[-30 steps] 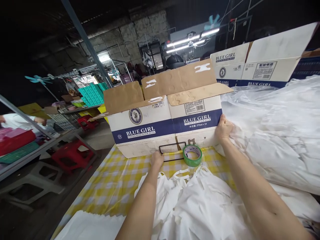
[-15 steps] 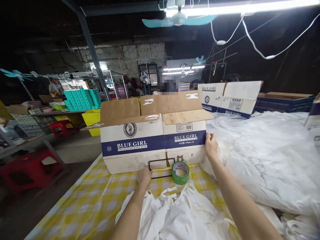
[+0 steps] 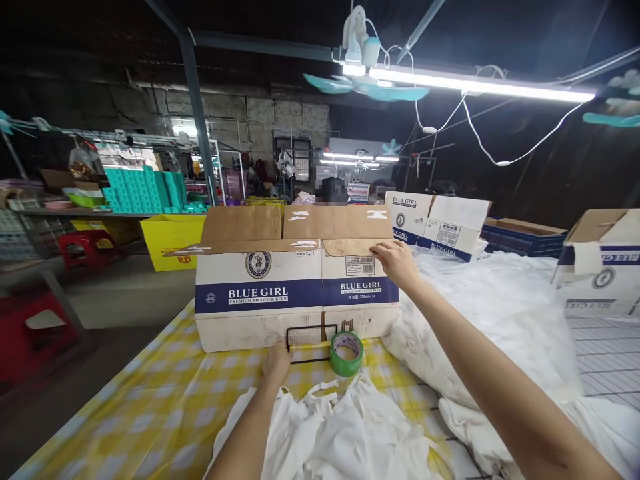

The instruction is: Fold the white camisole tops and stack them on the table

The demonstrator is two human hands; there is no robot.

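A white and blue beer carton (image 3: 260,280) stands on the yellow checked cloth with its brown top flaps (image 3: 335,222) folded outward. At its right end my right hand (image 3: 397,263) is closed over the edge of the front flap (image 3: 347,247). Low in front of the carton, my left hand (image 3: 277,362) grips the left end of a black wire-frame tape dispenser (image 3: 307,361); its fingertips are partly hidden. A roll of green tape (image 3: 347,353) sits on the dispenser's right end. White fabric garments with straps (image 3: 345,427) lie between my forearms.
A big clear plastic bag of white goods (image 3: 485,320) lies to the right. More cartons stand behind (image 3: 435,227) and at far right (image 3: 605,267). The checked cloth (image 3: 145,400) covers the table's left side. Yellow bins (image 3: 175,240) and red stools (image 3: 85,250) are at left. Another person is far behind.
My right hand has moved up from the carton's right side to its front flap. My left hand stays at the dispenser. The view has tilted up and shifted right.
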